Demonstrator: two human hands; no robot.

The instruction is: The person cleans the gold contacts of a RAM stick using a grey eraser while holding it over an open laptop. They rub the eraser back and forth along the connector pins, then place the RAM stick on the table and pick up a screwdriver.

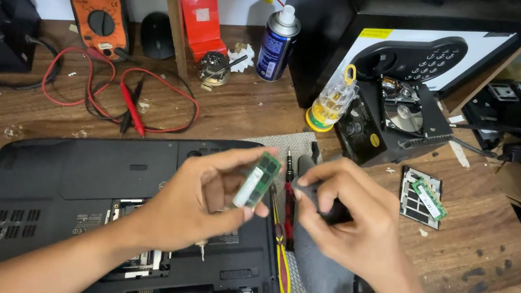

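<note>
Left hand [197,192]: fingers pinch a green memory module [256,181] by its edges, held upright above the right part of the upturned black laptop [58,191]. Right hand [347,216]: fingers closed on a fold of grey cloth [322,282], just right of the module; cloth trails down past the laptop's right edge. Red-and-yellow screwdrivers [284,241] lie between laptop and cloth. Second memory module [430,200] rests on a small black cover, well right of the laptop on the wooden bench [465,262]. Orange multimeter [96,5] behind the laptop, red leads coiled nearby.
</note>
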